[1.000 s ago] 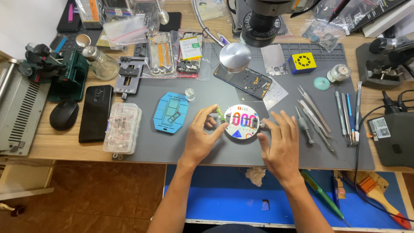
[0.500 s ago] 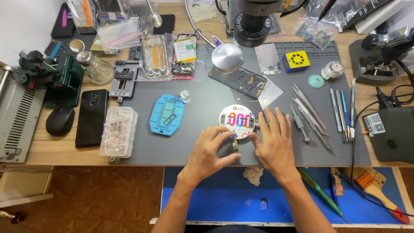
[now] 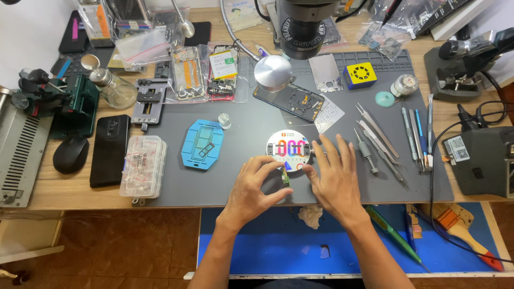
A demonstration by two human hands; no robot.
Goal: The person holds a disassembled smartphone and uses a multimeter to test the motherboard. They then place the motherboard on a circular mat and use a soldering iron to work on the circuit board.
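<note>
Small green circuit board pinched between left hand and right hand, near mat's front edge.

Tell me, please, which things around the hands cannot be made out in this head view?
- Small green part: too small to identify; pinched between left hand and right hand.
- Round white disc: its near edge is covered by the right fingers.
- Microscope: its top is cut off by the upper edge.
- Paintbrush: its tip is partly hidden by a cable.
</note>
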